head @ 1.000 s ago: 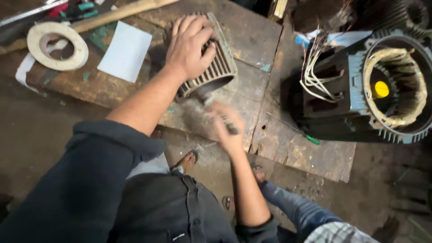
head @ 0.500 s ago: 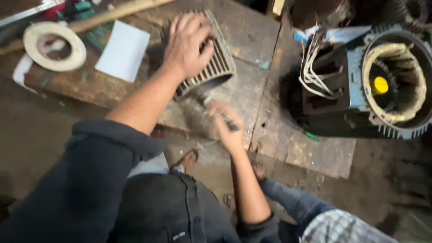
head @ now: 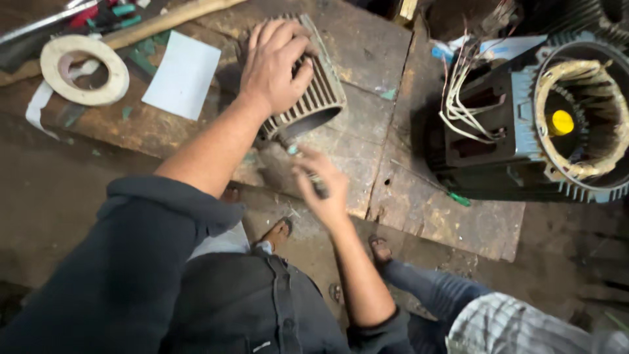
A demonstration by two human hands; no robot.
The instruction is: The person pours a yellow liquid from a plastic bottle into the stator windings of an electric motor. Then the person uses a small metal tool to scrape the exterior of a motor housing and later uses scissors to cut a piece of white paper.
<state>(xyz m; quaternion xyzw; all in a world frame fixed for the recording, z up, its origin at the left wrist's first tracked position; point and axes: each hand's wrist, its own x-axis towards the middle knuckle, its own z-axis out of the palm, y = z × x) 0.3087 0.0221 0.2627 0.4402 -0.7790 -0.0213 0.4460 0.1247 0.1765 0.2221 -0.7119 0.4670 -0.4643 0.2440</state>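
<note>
Not much in the way of packaging or labels here tbh. Only candidate is a blank white rectangular sheet [head: 182, 75], maybe paper or a label, lying flat on the wooden bench [head: 367, 46] just right of the roll of tape [head: 85, 70]. No screens or signs anywhere.

1. Left hand [head: 275, 62] lies flat on a ribbed motor housing [head: 313, 92] on the bench [head: 367, 46].
2. Right hand [head: 322, 187] grips a thin tool [head: 288, 145] at the housing's open end.
3. A tape roll [head: 84, 69] and white paper [head: 183, 75] lie to the left; a wound stator [head: 576, 118] sits to the right.
</note>
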